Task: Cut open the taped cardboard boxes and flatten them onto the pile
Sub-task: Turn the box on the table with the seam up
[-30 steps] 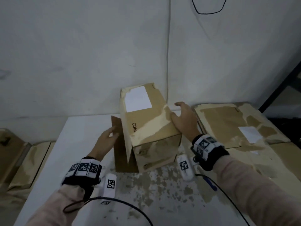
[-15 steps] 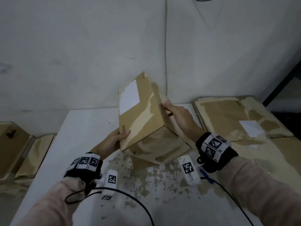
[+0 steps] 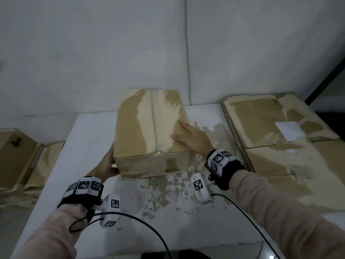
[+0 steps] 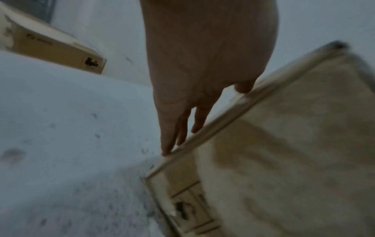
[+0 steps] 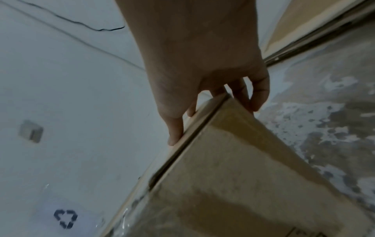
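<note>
A brown cardboard box (image 3: 141,131) lies flat on the white table (image 3: 89,139), its taped centre seam (image 3: 153,118) facing up. My left hand (image 3: 107,165) cups the box's near left corner. In the left wrist view its fingers (image 4: 172,137) run straight along the box (image 4: 284,144) edge. My right hand (image 3: 188,136) rests flat on the top face by the right edge. In the right wrist view the right hand (image 5: 202,72) straddles that edge of the box (image 5: 243,176), one digit on top and the others down the side.
A pile of flattened cardboard (image 3: 261,124) fills the table's right side. More boxes (image 3: 16,156) stand lower at the left. The wall runs close behind the table. Wrist-camera cables (image 3: 149,227) trail across the near table, whose paint is flaked (image 3: 164,187).
The box was upright with a flap open, then lifted and tilted between both hands. Now it lies flat with the taped seam up, and my right hand is on top.
</note>
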`<state>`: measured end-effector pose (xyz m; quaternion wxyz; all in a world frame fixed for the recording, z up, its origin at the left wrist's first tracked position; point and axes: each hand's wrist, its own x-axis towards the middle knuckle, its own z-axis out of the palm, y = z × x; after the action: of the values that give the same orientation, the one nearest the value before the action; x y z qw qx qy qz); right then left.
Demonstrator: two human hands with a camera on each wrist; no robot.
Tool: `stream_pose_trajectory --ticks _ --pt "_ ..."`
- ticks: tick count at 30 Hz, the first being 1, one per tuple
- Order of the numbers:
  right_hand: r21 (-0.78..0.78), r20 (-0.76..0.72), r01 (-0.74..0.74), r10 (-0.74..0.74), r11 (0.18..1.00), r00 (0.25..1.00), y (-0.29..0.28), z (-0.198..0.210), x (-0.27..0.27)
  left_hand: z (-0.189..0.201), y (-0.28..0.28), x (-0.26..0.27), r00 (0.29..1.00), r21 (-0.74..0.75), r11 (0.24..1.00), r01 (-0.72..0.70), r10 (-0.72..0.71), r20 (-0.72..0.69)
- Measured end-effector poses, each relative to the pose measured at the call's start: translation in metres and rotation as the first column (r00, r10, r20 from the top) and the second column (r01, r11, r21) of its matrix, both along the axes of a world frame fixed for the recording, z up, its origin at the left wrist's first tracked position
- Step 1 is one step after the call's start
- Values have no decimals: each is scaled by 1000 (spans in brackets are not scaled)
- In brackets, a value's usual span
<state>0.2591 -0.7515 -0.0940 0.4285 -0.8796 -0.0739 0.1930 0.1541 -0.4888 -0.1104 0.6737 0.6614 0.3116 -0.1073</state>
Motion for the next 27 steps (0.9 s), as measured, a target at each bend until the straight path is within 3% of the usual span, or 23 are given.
stream_pose_trajectory --ticks 3,5,7,9,11,16,19,25,27 --pt "12 127 12 -13 1000 992 -2 -10 -10 -11 -4 -10 999 -273 961 33 -26 27" --pt "175 138 89 -114 981 984 -16 -22 -11 -19 -1 -14 1000 -262 965 -1 9 30" --pt "187 118 228 -253 955 960 -44 -43 -5 -24 3 -14 995 -216 974 -73 86 53" --pt "1 103 302 -301 953 948 -80 -66 4 -26 10 -10 991 -163 983 -86 101 90" --pt "-226 56 263 -257 938 965 -115 -83 6 -29 13 -8 986 -131 986 -107 122 114" --pt "-558 -177 -19 -97 830 979 -153 -104 -6 -35 2 -8 983 -58 993 -102 110 149" --pt "-636 -217 -110 -41 764 975 -151 -111 -9 -35 0 -8 982 -59 995 -83 92 167" --pt "-680 -144 -67 -43 730 989 -138 -106 0 -35 0 -8 985 -26 998 -62 66 158" --pt "-653 -80 -6 -61 757 995 -130 -97 2 -36 5 -7 988 -1 1000 -32 31 148"
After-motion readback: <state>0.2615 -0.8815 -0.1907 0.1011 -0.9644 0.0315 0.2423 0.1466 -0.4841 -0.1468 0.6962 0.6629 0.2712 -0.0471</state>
